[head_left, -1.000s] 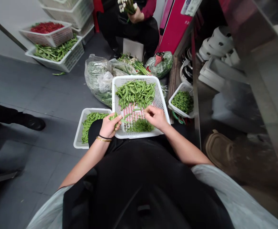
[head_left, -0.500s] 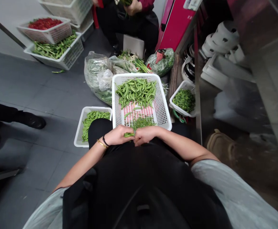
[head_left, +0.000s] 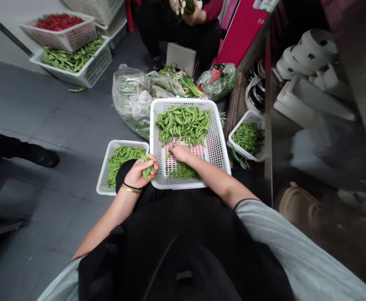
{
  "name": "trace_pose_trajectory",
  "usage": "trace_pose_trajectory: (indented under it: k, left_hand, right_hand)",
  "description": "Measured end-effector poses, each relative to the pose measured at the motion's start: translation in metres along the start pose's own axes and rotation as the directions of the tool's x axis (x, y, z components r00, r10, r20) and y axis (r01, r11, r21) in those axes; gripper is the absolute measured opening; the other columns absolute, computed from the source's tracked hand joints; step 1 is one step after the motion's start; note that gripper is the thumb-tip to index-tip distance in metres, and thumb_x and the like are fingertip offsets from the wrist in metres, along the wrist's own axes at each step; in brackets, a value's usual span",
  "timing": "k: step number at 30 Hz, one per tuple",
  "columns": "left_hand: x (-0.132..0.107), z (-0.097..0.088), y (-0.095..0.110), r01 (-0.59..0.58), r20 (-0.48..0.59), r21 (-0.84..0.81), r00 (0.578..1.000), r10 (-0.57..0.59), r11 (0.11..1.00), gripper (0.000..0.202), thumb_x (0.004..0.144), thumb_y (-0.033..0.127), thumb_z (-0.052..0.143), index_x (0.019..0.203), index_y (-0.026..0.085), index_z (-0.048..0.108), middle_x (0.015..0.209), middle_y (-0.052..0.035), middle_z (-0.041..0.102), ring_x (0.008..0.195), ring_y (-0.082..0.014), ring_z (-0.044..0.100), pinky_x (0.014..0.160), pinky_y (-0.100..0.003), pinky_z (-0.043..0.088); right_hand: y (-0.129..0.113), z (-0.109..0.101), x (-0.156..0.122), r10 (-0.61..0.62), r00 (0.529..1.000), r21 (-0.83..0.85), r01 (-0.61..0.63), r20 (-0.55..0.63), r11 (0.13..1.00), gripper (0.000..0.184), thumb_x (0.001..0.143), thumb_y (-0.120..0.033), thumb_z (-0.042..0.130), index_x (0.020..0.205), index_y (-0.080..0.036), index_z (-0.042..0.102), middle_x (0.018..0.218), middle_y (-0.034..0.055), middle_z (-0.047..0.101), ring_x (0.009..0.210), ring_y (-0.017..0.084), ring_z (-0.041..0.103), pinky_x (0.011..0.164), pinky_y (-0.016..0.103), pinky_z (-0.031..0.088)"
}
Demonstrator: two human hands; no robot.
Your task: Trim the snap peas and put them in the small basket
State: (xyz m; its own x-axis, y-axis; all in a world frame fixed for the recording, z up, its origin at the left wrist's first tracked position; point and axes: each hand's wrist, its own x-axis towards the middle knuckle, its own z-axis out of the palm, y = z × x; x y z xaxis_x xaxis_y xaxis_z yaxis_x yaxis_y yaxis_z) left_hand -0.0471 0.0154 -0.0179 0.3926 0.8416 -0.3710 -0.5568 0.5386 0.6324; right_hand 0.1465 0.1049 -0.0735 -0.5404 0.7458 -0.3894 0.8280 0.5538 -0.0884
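On my lap rests a white plastic basket (head_left: pixel 223 161) with a heap of green pea pods (head_left: pixel 185 123) toward its far side. Fine green trimmings (head_left: pixel 184 170) lie along its near side. My left hand (head_left: pixel 140 170), at the basket's near left corner, is closed around several pea pods (head_left: pixel 147 167). Inside the basket, my right hand (head_left: pixel 179 152) reaches to the bare strip in front of the heap. Its fingers are bent together at a single pea pod (head_left: pixel 168 156); the fingertips are partly hidden.
A smaller basket of pods (head_left: pixel 123 161) stands left of my knee, and a basket of leafy greens (head_left: pixel 248 136) stands right. Bagged vegetables (head_left: pixel 132 96) lie ahead, before a seated person (head_left: pixel 183 29) holding stalks. Stacked baskets (head_left: pixel 72 67) stand far left. A metal counter edge (head_left: pixel 268 125) runs along the right.
My hands have parted. The right one moved forward into the basket; the left shifted left and turned, showing the pods in it. The view has shifted slightly.
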Motion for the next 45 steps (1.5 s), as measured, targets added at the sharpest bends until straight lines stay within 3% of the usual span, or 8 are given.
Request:
trace_pose_trajectory:
  k: [5,8,11,18,28,37,41,45]
  left_hand:
    - [-0.001,0.005,0.004,0.031,-0.122,0.267,0.993,0.001,0.963,0.022,0.066,0.028,0.073,0.072,0.014,0.058,0.05,0.0039,0.047,0.037,-0.0043,0.035,0.033,-0.016,0.019]
    - [0.008,0.013,0.001,-0.02,-0.189,0.634,0.965,0.179,0.773,0.027,0.06,0.028,0.077,0.077,0.012,0.064,0.049,0.0039,0.051,0.038,-0.0053,0.038,0.036,-0.018,0.024]
    - [0.018,0.026,-0.009,-0.088,-0.058,0.8,0.973,0.222,0.594,0.025,0.052,0.023,0.08,0.067,0.013,0.063,0.048,0.0047,0.053,0.042,-0.0061,0.042,0.04,-0.018,0.029]
    - [0.01,0.046,-0.021,-0.111,-0.206,0.331,0.961,0.187,0.937,0.028,0.061,0.03,0.075,0.065,0.013,0.053,0.047,0.0042,0.051,0.034,-0.0046,0.038,0.031,-0.017,0.024]
    - [-0.009,0.06,-0.034,-0.137,-0.184,0.328,0.961,0.206,0.935,0.027,0.063,0.027,0.076,0.07,0.013,0.055,0.042,0.0047,0.049,0.032,-0.0052,0.04,0.031,-0.016,0.025]
    - [-0.009,0.061,-0.034,-0.223,-0.216,0.113,0.946,0.243,0.968,0.032,0.06,0.025,0.078,0.069,0.014,0.049,0.048,0.0053,0.048,0.038,-0.004,0.041,0.032,-0.013,0.025]
    - [-0.012,0.063,-0.036,-0.166,-0.147,0.193,0.97,0.196,0.967,0.029,0.063,0.027,0.076,0.071,0.013,0.052,0.047,0.0048,0.05,0.034,-0.004,0.039,0.03,-0.014,0.026]
    - [-0.017,0.059,-0.035,-0.054,-0.034,0.274,0.997,0.066,0.96,0.029,0.062,0.026,0.077,0.075,0.012,0.056,0.044,0.0045,0.051,0.03,-0.0043,0.037,0.029,-0.014,0.025]
  right_hand:
    - [0.003,-0.002,-0.005,-0.058,0.998,0.006,0.058,0.006,0.998,0.028,0.087,-0.019,0.044,0.112,-0.011,0.057,0.118,0.0174,0.057,0.097,0.025,0.06,0.077,0.033,0.045]
    - [0.006,-0.025,-0.036,-0.203,0.978,0.01,0.204,-0.047,0.979,0.021,0.087,-0.023,0.047,0.103,-0.015,0.059,0.102,0.0106,0.063,0.091,0.022,0.06,0.074,0.03,0.043]
    - [0.001,-0.051,-0.072,-0.339,0.926,0.002,0.344,-0.169,0.939,0.02,0.089,-0.025,0.045,0.101,-0.016,0.058,0.098,0.0087,0.062,0.081,0.019,0.058,0.067,0.028,0.04]
    - [-0.013,-0.055,-0.126,-0.035,0.828,0.323,0.257,-0.559,0.911,0.027,0.091,-0.036,0.048,0.104,-0.013,0.055,0.098,0.0093,0.059,0.079,0.015,0.054,0.068,0.026,0.039]
    - [-0.041,-0.035,-0.143,-0.302,0.779,0.153,0.45,-0.55,0.88,0.031,0.096,-0.03,0.033,0.083,-0.016,0.057,0.078,0.0049,0.061,0.07,0.013,0.052,0.065,0.024,0.035]
    - [-0.046,-0.032,-0.146,-0.142,0.813,0.158,0.275,-0.565,0.948,0.028,0.095,-0.033,0.036,0.086,-0.015,0.056,0.082,0.0072,0.059,0.07,0.014,0.05,0.062,0.024,0.034]
    - [-0.05,-0.034,-0.144,-0.287,0.796,0.279,0.486,-0.533,0.828,0.022,0.091,-0.025,0.039,0.077,-0.017,0.054,0.076,0.0034,0.058,0.068,0.012,0.049,0.064,0.023,0.036]
    - [-0.042,-0.035,-0.146,-0.235,0.83,0.608,0.536,-0.505,0.586,0.016,0.084,-0.022,0.044,0.069,-0.017,0.05,0.062,-0.0009,0.055,0.057,0.009,0.048,0.058,0.021,0.038]
